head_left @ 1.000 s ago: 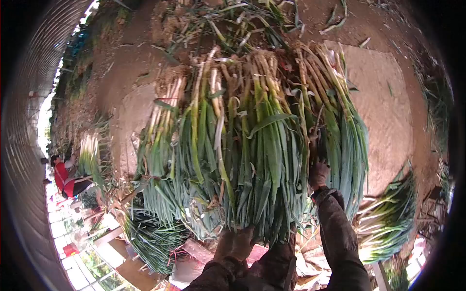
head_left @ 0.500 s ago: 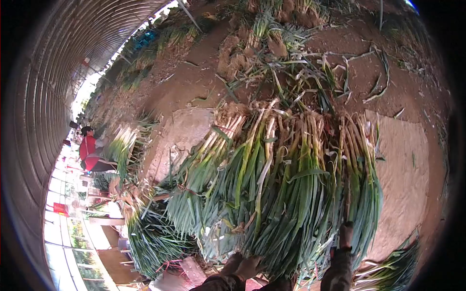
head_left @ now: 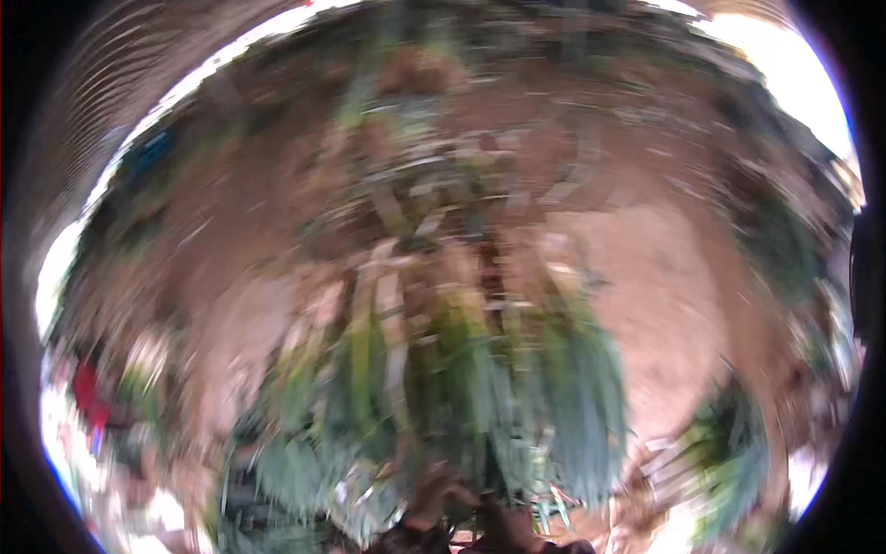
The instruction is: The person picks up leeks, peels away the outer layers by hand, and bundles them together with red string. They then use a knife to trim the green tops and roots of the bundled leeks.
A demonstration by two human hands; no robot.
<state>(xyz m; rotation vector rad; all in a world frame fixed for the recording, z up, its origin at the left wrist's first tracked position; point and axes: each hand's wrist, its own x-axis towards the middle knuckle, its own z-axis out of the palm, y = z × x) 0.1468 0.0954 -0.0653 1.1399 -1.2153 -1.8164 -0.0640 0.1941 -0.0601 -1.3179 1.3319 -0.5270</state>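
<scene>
Strong motion blur covers the whole view. Bunches of leeks [head_left: 461,369] lie side by side on the ground, with pale root ends away from me and green leaves toward me. My left hand [head_left: 434,494] is at the near leaf ends, at bottom centre. Close beside it on the right, low in the view, is a blurred skin-coloured shape that looks like my right hand [head_left: 508,526]. The fingers of both are smeared, and whether either grips leaves cannot be made out.
Pale flat sheets [head_left: 655,314] lie on the brown soil under and beside the leeks. Another leek pile [head_left: 720,452] is at right. Loose leaves [head_left: 434,185] litter the ground beyond. A person in red [head_left: 88,392] is at far left.
My view has swung and tilted, so the leeks appear farther left and lower. My right hand appears to have left the right-hand leeks and come near my left hand.
</scene>
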